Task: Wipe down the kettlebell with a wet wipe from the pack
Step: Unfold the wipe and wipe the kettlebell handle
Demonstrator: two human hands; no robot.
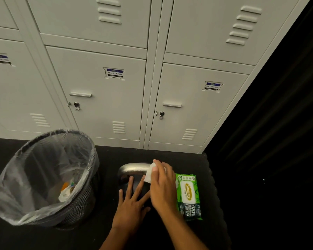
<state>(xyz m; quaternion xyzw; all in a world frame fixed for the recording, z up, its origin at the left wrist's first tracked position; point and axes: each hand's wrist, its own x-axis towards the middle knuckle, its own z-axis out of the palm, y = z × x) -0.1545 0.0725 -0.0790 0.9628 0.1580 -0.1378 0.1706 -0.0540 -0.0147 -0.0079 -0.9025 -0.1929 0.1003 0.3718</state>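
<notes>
Nearest us, the left hand [132, 201] lies spread, fingers straight, on the body of the kettlebell [124, 175], which stands on the dark mat [193, 159]. Just beyond, the right hand [163, 186] pinches a folded wet wipe [149, 173] against the kettlebell's handle [135, 167]. The pack [189, 195] lies just right of the kettlebell, a lined bin [83, 201] to its left and lockers [98, 105] behind. We judge the wipe drawn and wiping begun at the handle; the body appears outstanding.

Left of the kettlebell [132, 169] stands the bin [85, 199]; just right of it lies the wipe pack [188, 195]; behind it, the lockers [101, 98]. My wipe [149, 173] touches its handle.
</notes>
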